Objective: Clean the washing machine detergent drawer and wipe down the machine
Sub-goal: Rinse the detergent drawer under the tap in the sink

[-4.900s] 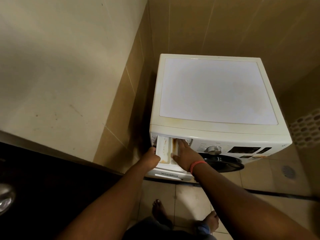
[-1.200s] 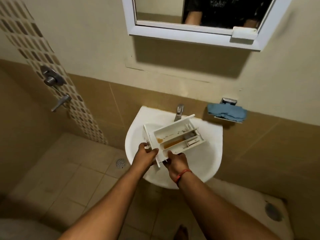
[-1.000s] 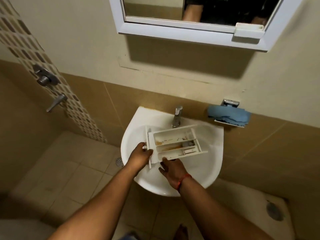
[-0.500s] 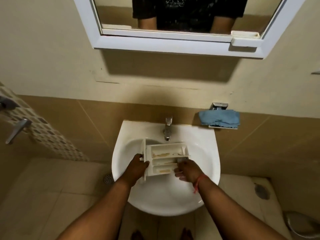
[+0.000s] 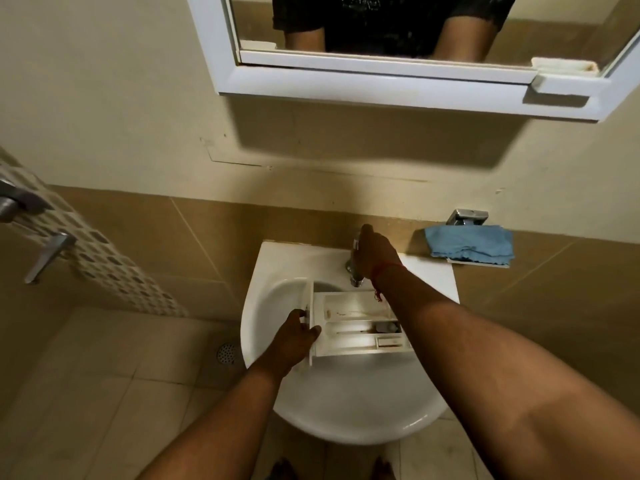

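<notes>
I can read no words, brands or numbers anywhere here. My shirt (image 5: 381, 22), seen in the mirror (image 5: 398, 81) on the far wall, carries a pale print, but it is too blurred and cut off to make out. The drawer (image 5: 356, 327) shows only brownish stains, no lettering I can tell.
</notes>
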`<state>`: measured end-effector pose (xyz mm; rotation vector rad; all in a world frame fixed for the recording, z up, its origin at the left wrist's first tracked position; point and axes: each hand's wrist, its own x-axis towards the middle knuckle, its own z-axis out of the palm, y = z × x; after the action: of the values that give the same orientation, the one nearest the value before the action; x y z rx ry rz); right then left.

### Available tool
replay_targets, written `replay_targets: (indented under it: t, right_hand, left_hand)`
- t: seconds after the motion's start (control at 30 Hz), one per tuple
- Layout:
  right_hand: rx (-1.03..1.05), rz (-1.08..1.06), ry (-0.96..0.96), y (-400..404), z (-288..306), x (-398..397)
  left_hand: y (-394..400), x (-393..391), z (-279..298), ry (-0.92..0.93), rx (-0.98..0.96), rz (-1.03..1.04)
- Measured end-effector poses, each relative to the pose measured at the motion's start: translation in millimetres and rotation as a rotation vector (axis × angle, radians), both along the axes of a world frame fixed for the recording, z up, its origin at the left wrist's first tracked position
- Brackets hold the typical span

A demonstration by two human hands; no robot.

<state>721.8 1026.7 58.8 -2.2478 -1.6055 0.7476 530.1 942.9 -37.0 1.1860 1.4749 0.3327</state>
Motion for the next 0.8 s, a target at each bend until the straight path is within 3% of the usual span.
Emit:
replay_targets:
  t: [0.2, 0.37, 0.53, 0.6, 0.7, 0.8]
  right_hand:
    - [-0.034, 0.129, 0.021, 9, 1, 17]
    - [0.016, 0.168, -0.115, 14, -2, 45]
    - [0.218, -0.1, 0.136, -15, -26, 43]
    - [0.131, -0.139, 0.09, -46, -58, 34]
    - [-0.24, 0.179, -0.132, -86, -94, 14]
    - [-0.237, 0.416, -0.153, -91, -100, -20]
  left_hand:
    - [0, 0, 0, 0.009, 0.007, -0.005]
    - [-1, 1, 3, -0.004, 0.002, 0.015]
    - [-2, 2, 2, 0.012, 0.002, 0.037]
    - [-3, 1, 2, 0.005, -0.003, 0.046]
    - [-3, 1, 2, -0.011, -0.013, 0.05]
    - [-4, 2, 2, -0.014, 0.012, 0.033]
